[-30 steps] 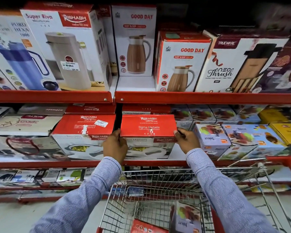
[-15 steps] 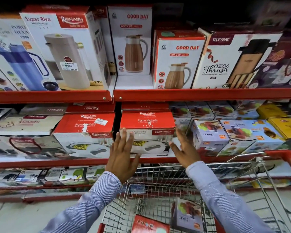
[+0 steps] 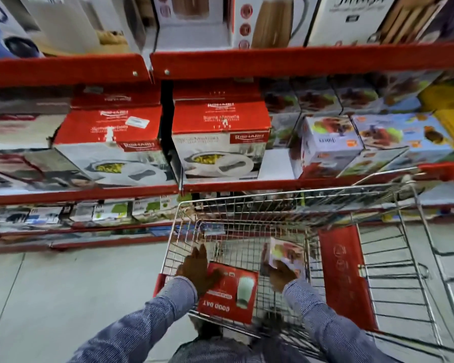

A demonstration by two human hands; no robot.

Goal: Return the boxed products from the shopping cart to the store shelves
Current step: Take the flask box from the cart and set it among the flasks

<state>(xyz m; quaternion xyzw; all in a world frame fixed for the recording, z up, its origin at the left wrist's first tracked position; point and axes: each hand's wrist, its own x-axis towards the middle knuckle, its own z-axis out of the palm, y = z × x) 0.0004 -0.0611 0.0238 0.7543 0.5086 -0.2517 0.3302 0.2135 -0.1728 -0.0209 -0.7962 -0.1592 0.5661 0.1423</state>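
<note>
Both my hands are down inside the wire shopping cart [image 3: 294, 194]. My left hand [image 3: 198, 271] lies with its fingers spread on the left edge of a red Good Day box [image 3: 230, 294] that rests flat in the cart. My right hand [image 3: 279, 275] touches the lower end of a small white juicer box [image 3: 286, 254] standing beside it; blur hides whether the fingers grip it. The red-and-white Rishabh casserole box [image 3: 220, 142] sits on the middle shelf [image 3: 247, 185], apart from both hands.
A matching Rishabh box [image 3: 108, 142] stands left of it, and juicer boxes [image 3: 330, 145] stand to its right. Jug boxes fill the upper shelf [image 3: 299, 58]. The cart's red flap [image 3: 344, 279] and red handle [image 3: 443, 170] are at the right. Grey floor lies at the left.
Both hands let go of the Rishabh box on the middle shelf, drew back and dropped into the cart. My view tilted down toward the cart.
</note>
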